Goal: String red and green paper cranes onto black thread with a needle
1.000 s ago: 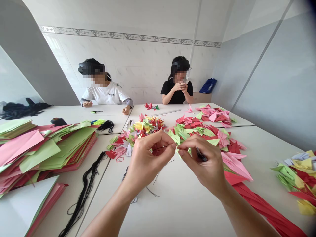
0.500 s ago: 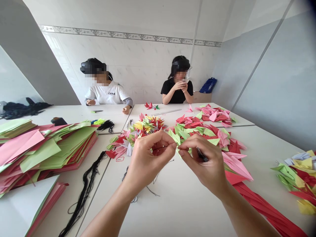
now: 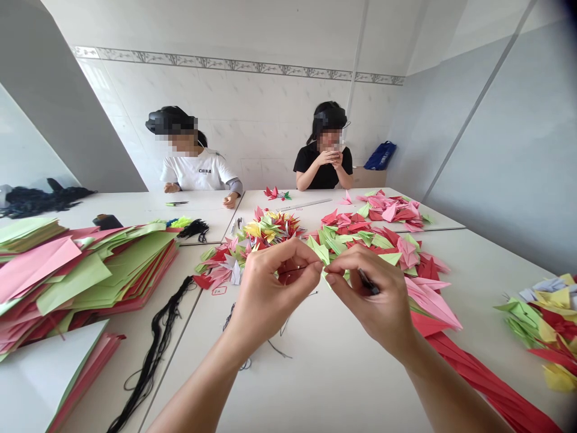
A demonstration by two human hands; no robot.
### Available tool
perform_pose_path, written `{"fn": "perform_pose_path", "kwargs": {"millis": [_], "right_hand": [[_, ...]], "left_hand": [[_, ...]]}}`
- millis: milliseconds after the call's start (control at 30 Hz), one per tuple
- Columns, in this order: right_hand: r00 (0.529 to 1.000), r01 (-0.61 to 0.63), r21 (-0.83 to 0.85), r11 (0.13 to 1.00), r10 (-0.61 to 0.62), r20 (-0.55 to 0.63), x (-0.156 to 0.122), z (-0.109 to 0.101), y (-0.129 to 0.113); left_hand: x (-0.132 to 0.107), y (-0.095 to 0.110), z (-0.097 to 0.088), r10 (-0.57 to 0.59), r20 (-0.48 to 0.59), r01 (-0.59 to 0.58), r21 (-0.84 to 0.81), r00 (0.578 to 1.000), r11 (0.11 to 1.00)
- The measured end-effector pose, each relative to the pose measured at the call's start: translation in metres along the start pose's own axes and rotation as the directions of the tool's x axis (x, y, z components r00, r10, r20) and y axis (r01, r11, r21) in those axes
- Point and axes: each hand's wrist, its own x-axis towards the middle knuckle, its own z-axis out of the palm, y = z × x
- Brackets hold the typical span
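Observation:
Over the near table, my left hand [image 3: 282, 282] and my right hand [image 3: 374, 294] meet almost fingertip to fingertip, both closed in a pinch. A light green folded paper crane [image 3: 320, 249] shows at the fingertips, partly covered by them. Thin black cord [image 3: 293, 270] runs across the ring of my left thumb and forefinger to the pinch. Inside my curled right fingers sits a dark slim tool [image 3: 368, 282], mostly hidden, its kind unclear. Behind my hands spreads a heap of folded paper cranes [image 3: 347, 231] in red, pink, green and yellow.
Stacked coloured paper sheets [image 3: 90, 270] fill the left side, beside a hank of black cord [image 3: 157, 337]. Long red folded strips [image 3: 487, 373] lie at right, near more cranes [image 3: 545, 325]. Two people sit opposite; a metal ruler [image 3: 306, 204] lies before them.
My hands keep practically the same pose at the crane. Across the table, the person in white has shifted the head and one hand slightly.

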Motion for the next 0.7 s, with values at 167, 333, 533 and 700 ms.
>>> {"fn": "perform_pose_path", "kwargs": {"millis": [167, 333, 533, 700], "right_hand": [[1.000, 0.001, 0.001, 1.000, -0.001, 0.007, -0.0006, -0.0005, 0.0003], [1.000, -0.002, 0.002, 1.000, 0.002, 0.007, -0.0009, -0.0003, 0.0011], [1.000, 0.008, -0.009, 1.000, -0.008, 0.006, -0.0010, -0.0002, 0.0012], [1.000, 0.003, -0.009, 1.000, -0.003, 0.004, -0.0009, -0.0002, 0.0010]], "left_hand": [[0.0013, 0.0005, 0.0008, -0.001, -0.007, 0.001, 0.000, 1.000, 1.000], [0.0011, 0.0020, 0.0012, -0.011, -0.018, 0.011, -0.001, 1.000, 1.000], [0.0009, 0.0018, 0.0012, -0.015, -0.016, 0.015, 0.001, 1.000, 1.000], [0.0012, 0.0020, 0.0015, -0.006, -0.016, 0.006, 0.008, 1.000, 1.000]]}}
